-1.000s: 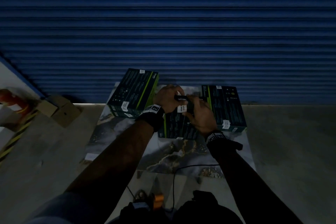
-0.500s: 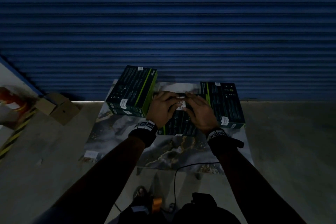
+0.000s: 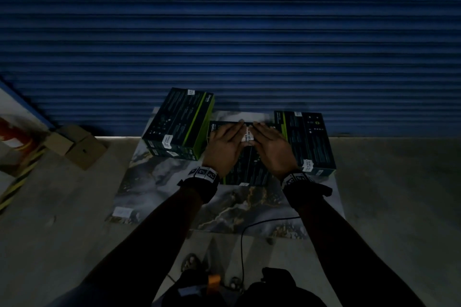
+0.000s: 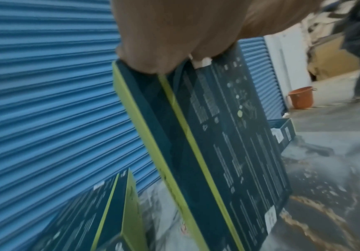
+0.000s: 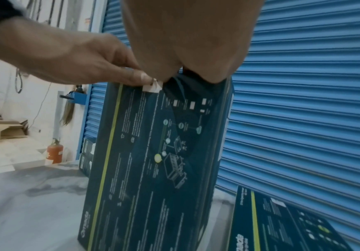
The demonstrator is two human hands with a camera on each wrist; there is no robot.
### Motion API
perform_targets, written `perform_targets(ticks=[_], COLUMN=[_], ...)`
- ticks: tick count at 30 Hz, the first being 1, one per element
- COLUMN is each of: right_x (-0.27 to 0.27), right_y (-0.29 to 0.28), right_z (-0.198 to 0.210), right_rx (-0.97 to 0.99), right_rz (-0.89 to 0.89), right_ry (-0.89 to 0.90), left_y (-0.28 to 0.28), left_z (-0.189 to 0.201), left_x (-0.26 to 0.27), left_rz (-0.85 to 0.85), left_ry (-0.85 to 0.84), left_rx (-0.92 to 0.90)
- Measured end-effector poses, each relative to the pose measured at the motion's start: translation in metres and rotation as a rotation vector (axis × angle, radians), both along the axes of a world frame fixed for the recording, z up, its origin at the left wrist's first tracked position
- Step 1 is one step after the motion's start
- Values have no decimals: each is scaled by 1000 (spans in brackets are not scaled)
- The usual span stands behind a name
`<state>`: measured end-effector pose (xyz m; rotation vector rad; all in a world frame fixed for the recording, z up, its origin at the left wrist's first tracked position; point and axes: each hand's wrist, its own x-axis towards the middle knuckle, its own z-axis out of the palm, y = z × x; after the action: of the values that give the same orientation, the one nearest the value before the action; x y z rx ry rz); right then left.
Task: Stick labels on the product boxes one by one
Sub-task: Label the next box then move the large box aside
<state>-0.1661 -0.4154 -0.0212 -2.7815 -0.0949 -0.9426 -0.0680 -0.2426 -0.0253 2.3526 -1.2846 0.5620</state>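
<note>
A small white label [image 3: 248,136] is being pressed onto the far end of a dark box [image 3: 249,164] with a green stripe, which lies flat at the middle of a marble-patterned mat [image 3: 162,189]. The label is flanked by both hands. The left hand [image 3: 225,148] is laid on the box with fingers straight and close together, the thumb tip touching the label's left edge. The right hand [image 3: 272,148] is laid the same way on the other side, fingers extended and together, touching the label's right edge. In the right wrist view the left thumb is seen pressed on the label [image 5: 153,86] at the box's top edge.

A stack of like boxes [image 3: 179,124] is seen just to the left on the mat, each bearing a white label. Another labelled box [image 3: 305,142] lies just to the right, beside the right hand. A blue roller shutter [image 3: 224,32] is seen behind the mat. Cardboard cartons [image 3: 77,146] sit on the floor well to the left, and a black cable [image 3: 249,229] runs across the mat's near edge.
</note>
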Motion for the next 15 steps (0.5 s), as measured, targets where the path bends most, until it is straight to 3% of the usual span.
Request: perform_targets(ticks=[8,15], right_x=[1,6], right_y=[7,-1], right_z=[-13,-10], right_rx=[2,-46], right_rz=[-73,-39], right_ry=[-125,-83], left_y=[12,14], left_z=[1,7], left_x=[0,3], left_rz=[-66,-56], left_ry=[-20,-48], left_rx=[-93,16])
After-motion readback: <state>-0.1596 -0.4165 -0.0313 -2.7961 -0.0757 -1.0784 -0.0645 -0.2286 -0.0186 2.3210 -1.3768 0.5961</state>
